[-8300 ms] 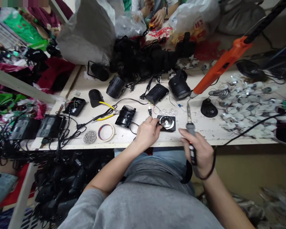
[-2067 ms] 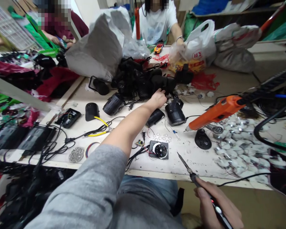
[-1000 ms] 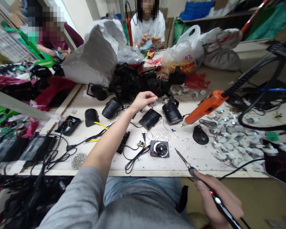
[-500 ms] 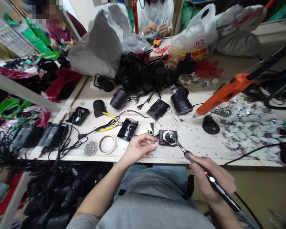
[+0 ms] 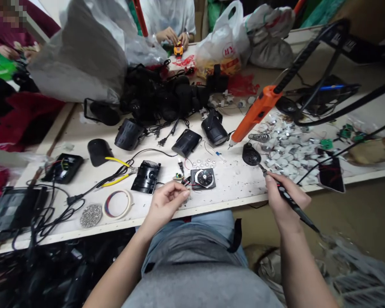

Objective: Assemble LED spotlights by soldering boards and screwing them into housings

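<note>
My right hand (image 5: 285, 194) is wrapped round a soldering iron (image 5: 293, 204). The iron's tip end is at a small black holder (image 5: 252, 155) on the bench. My left hand (image 5: 167, 202) has its fingers curled and the thumb near the index finger, beside thin red wires (image 5: 186, 181); what it pinches is too small to make out. Just right of those fingertips lies a black square block (image 5: 211, 183) bearing a white-edged round piece with a black centre (image 5: 204, 178). A small circuit board (image 5: 179, 176) lies just beyond the left hand.
Left of my hands are an opened black housing (image 5: 146, 176), yellow-handled pliers (image 5: 117, 177), a tape roll (image 5: 117, 204) and a round metal-grained pad (image 5: 91, 215). An orange electric screwdriver (image 5: 255, 112) hangs over the bench. White parts (image 5: 288, 147) are heaped at right. A person's hands (image 5: 171, 36) work opposite.
My right hand has taken the soldering iron from the round piece on the block over to the black holder at the right. My left hand stays by the wires. The view has shifted rightward.
</note>
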`<control>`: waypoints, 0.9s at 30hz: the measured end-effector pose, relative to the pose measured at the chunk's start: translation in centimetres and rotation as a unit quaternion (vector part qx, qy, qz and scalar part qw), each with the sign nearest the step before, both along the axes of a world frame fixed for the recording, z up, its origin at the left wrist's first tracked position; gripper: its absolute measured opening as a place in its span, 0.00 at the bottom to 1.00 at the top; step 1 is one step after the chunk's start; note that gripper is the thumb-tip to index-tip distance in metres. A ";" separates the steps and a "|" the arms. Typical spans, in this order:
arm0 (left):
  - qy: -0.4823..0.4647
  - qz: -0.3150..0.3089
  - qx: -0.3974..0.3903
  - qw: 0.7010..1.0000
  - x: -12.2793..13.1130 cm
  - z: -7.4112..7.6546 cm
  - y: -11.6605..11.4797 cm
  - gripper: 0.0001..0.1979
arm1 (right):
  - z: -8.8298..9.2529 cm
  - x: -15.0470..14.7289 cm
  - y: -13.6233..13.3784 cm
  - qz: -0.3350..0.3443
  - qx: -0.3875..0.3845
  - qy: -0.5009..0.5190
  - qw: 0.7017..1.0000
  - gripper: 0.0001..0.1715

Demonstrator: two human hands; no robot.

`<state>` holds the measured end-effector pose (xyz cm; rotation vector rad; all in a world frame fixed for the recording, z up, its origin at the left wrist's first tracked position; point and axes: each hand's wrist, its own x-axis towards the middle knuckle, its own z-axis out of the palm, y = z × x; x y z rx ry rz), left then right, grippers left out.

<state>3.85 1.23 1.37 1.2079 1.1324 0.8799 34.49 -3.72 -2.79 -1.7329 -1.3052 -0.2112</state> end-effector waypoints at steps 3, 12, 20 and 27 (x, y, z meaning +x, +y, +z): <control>0.011 0.006 -0.010 1.000 -0.3 0.2 -0.4 0.15 | -0.6 0.5 0.7 0.028 0.013 -0.046 0.998 0.08; -0.001 0.025 -0.095 0.995 0.9 -0.8 -1.3 0.18 | -1.5 1.1 1.3 0.083 -0.004 -0.144 0.986 0.08; 0.047 0.027 -0.040 0.998 2.3 -3.2 -1.5 0.12 | -1.7 1.3 1.2 0.108 -0.015 -0.187 0.976 0.08; 0.094 0.033 -0.011 0.995 2.8 -3.6 -0.5 0.08 | -1.7 1.2 1.5 0.077 0.006 -0.145 0.986 0.09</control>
